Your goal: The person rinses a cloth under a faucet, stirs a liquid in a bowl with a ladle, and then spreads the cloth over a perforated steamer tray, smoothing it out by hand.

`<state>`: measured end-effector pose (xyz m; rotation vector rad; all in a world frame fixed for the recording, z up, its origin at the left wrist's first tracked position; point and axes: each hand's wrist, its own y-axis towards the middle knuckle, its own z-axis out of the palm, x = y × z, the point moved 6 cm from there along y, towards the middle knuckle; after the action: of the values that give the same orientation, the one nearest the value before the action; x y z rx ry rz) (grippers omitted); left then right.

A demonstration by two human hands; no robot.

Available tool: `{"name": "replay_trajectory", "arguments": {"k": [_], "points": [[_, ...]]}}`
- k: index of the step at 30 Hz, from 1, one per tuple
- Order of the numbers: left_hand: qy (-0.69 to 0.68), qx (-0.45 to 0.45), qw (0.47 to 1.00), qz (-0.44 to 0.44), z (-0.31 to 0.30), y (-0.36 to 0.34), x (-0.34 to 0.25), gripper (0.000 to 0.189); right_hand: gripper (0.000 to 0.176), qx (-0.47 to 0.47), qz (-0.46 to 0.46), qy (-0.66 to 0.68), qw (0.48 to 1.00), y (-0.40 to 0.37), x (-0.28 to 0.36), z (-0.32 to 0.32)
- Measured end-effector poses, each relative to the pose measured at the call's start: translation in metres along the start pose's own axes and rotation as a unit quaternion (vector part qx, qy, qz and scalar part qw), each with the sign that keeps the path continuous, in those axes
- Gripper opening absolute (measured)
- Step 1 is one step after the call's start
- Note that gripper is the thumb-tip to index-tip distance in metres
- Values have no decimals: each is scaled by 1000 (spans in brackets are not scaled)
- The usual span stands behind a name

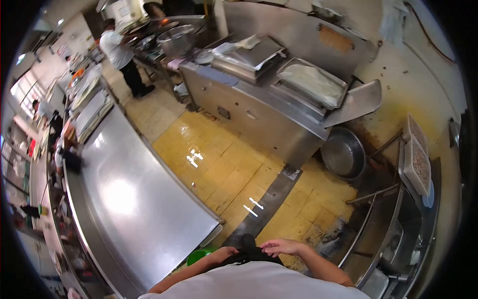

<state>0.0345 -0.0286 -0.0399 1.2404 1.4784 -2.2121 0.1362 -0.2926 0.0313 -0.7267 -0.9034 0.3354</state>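
Both of my hands are at my waist, in front of my white shirt [259, 281]. My left hand [223, 255] is closed on the edge of a black cloth [246, 255] that looks like an apron; its fingertips are partly hidden. On the other side of the cloth, my right hand [283, 246] is open, its fingers loosely bent and apart, with nothing visible in it. A green bucket [199, 256] stands on the floor just beyond my left hand.
A long steel table [149, 219] runs along the left. Ahead, a steel counter [259, 112] holds covered trays [311, 82]. A large metal pot [343, 152] lies by a sink unit [393, 239] on the right. The yellow tiled floor [219, 154] shines. A co-worker [119, 50] stands at the stove.
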Motion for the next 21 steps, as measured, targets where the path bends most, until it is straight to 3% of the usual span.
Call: {"name": "replay_trajectory", "arguments": {"k": [2,3,5,6,7,8,10,13,18,21], "points": [[83,-7,996,-39,-18,-47,-40,52,56,3,-116,16,993,16,4,51],[84,-13,995,55,3,80,-148,53,52,-82,-92,-56,991,-60,9,-75],[81,-39,994,54,-6,63,-187,55,46,-115,-70,-68,989,-49,-12,-69],[9,25,998,51,-4,43,-218,53,43,-141,-80,-48,986,-65,16,-58],[61,24,993,94,-1,36,-254,51,44,-175,-78,-31,981,-74,26,-77],[122,42,988,80,4,35,-283,49,45,-209,-75,-14,975,-82,32,-97],[173,61,982,52,8,44,-320,43,46,-276,-97,5,956,-92,50,-137],[237,55,960,138,2,96,-347,36,44,-359,-157,-89,916,-106,103,-200],[258,38,904,338,-40,172,-438,16,40,-414,-215,-73,881,-131,198,-300],[244,73,908,332,-69,204,-499,17,38,-467,-238,-48,850,-149,236,-358]]}}
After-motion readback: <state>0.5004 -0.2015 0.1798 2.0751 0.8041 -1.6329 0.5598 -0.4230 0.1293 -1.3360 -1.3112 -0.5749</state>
